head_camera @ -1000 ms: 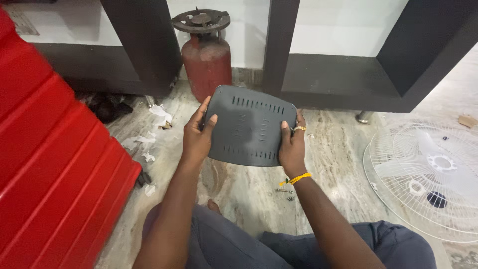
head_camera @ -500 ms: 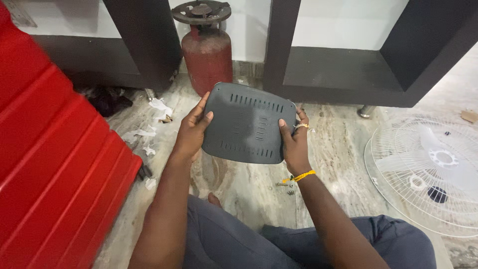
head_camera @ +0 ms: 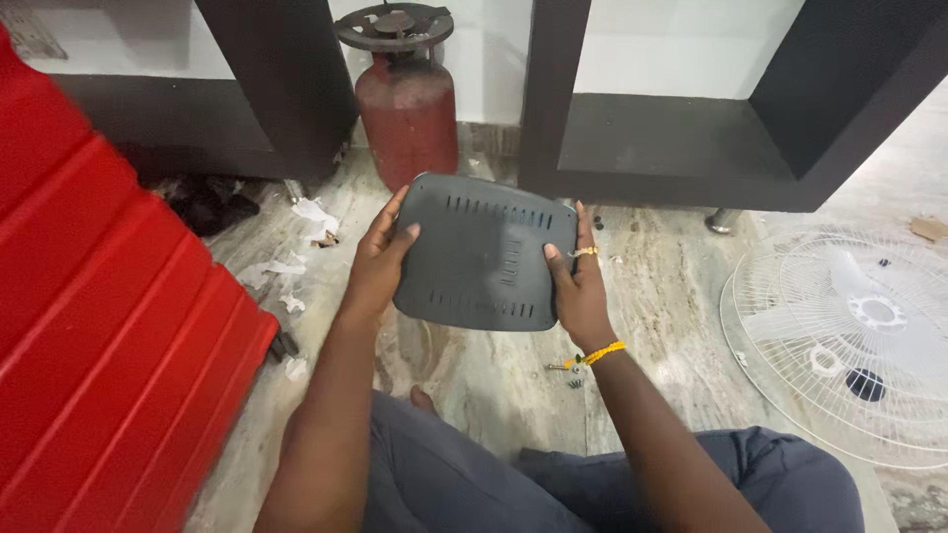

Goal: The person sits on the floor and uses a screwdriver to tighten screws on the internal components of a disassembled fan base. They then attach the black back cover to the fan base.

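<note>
Dark grey plastic fills the space between both hands: a flat, rounded-corner cover panel with rows of narrow vent slots [head_camera: 482, 252] is held up off the floor in front of the person's lap. The left hand [head_camera: 373, 266] grips its left edge, thumb laid over the face and fingers wrapped behind. The right hand [head_camera: 578, 286] clasps the right edge the same way, thumb on the face; it wears a ring and, at the wrist, a yellow bead bracelet [head_camera: 602, 352]. Just below the right wrist, a few small dark screws [head_camera: 567, 369] lie on the beige marble-pattern floor [head_camera: 671, 326]. Beyond the panel, past the fingertips, stands a dull red gas cylinder topped by a rusty burner ring [head_camera: 407, 94], set between dark brown cabinet frames [head_camera: 671, 128]. Out to the right of the right hand, a white wire fan guard [head_camera: 849, 341] lies flat on the floor. To the left of the left hand, scraps of white paper [head_camera: 296, 242] are scattered, and further out a large red ribbed plastic body [head_camera: 94, 326] fills that side.
</note>
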